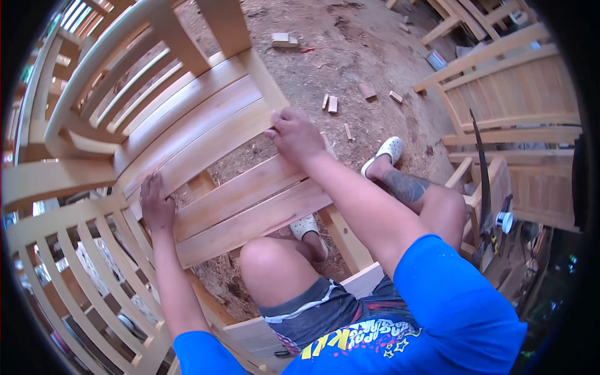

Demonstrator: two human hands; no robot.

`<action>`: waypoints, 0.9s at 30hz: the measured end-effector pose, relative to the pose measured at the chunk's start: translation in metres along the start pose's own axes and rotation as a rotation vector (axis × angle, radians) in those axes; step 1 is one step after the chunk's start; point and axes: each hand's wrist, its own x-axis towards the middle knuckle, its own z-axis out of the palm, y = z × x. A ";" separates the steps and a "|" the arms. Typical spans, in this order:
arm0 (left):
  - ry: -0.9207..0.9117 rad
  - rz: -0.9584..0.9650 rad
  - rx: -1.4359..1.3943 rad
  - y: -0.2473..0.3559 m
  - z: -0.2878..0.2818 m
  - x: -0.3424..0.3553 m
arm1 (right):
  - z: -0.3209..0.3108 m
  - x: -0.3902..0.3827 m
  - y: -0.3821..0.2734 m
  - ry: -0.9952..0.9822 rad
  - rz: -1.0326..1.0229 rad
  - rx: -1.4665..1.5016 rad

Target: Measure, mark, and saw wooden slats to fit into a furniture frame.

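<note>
**Two hands on a bare wooden chair seat**

Just left of the left hand, a slatted chair side [75, 262] is curving down toward the lower edge, its armrest [50, 178] running above it. Above that, beyond the hand, the chair back [119, 81] is rising with its row of thin slats.

The left hand [156, 203] is lying palm down on the front edge of the seat [200, 131], fingers spread and pressing flat; it is gripping nothing. The seat's pale boards are stretching between the two hands, tilted up to the right.

The right hand [294, 134] is curling over the far right corner of the seat, fingers bent and pinching the board's edge. Whether anything small is sitting under the fingers cannot be told.

Below both hands, two rails [250, 206] are crossing over the person's knee. Beyond the right hand, small wood offcuts [331, 103] are lying on the dirt. Right of the right forearm, a white clog [384, 153] is resting on the ground. Further right, another unfinished chair [512, 94] is standing, with a dark saw blade [482, 181] leaning against it.
</note>
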 end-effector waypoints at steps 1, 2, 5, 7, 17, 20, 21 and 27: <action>0.018 0.016 0.058 0.006 0.003 0.002 | -0.002 -0.002 0.002 0.023 0.004 -0.005; 0.037 0.030 0.112 0.019 0.003 0.006 | -0.002 -0.004 0.004 0.044 0.008 -0.014; -0.229 -0.022 0.245 0.047 0.002 0.015 | -0.002 -0.007 0.005 0.071 -0.011 -0.018; -0.322 -0.087 0.320 0.056 -0.004 0.028 | -0.004 -0.001 0.000 -0.009 -0.037 -0.069; -0.626 -0.108 -0.034 0.127 -0.016 0.093 | -0.050 -0.036 0.042 0.036 0.062 0.179; -0.206 -0.029 -0.106 0.167 -0.014 0.119 | -0.092 -0.107 0.086 0.158 0.075 0.164; -0.099 -0.007 -0.116 0.173 -0.012 0.137 | -0.104 -0.129 0.101 0.196 0.085 0.146; -0.035 -0.207 0.114 0.256 0.040 0.164 | -0.155 -0.193 0.139 0.011 0.310 0.171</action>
